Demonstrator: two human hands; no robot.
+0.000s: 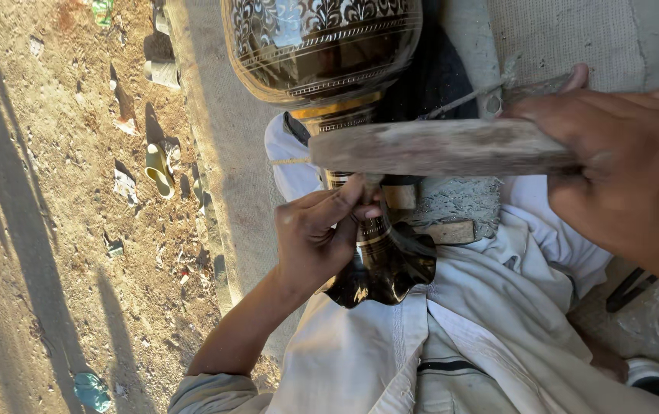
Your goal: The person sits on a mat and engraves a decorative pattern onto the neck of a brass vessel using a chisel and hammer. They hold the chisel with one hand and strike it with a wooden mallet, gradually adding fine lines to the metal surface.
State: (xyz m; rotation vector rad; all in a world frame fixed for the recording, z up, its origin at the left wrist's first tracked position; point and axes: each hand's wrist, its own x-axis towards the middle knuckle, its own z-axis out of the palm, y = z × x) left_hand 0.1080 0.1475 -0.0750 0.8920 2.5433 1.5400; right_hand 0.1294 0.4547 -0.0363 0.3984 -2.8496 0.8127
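1. Across the lap of a seated person in pale, light-coloured clothing (pixel 483 322), a dark engraved metal vase (pixel 329 54) lies with its rounded body toward the top of the view and its flared, wavy mouth (pixel 387 272) toward the person's knees.
2. The vase's body carries bright floral engraving and fine banded lines, with a gold-coloured ring where the body narrows into the neck.
3. The left hand (pixel 318 234) is clenched around a small tool at the vase's neck; the fingers (pixel 345 201) curl tightly, and the tool itself is mostly hidden, so its kind cannot be told.
4. The right hand (pixel 621 169) grips the end of a worn wooden mallet (pixel 437 147), which is held level just above the left hand and the vase's neck.
5. A small wooden block (pixel 444 231) sits just beside the vase's neck, resting against the clothing.
6. To the left runs a concrete ledge (pixel 222 130), and beyond it sunlit dirt ground (pixel 46 199) strewn with litter, including a yellowish cup-like scrap (pixel 159 170).
7. Long shadows fall across the dirt.
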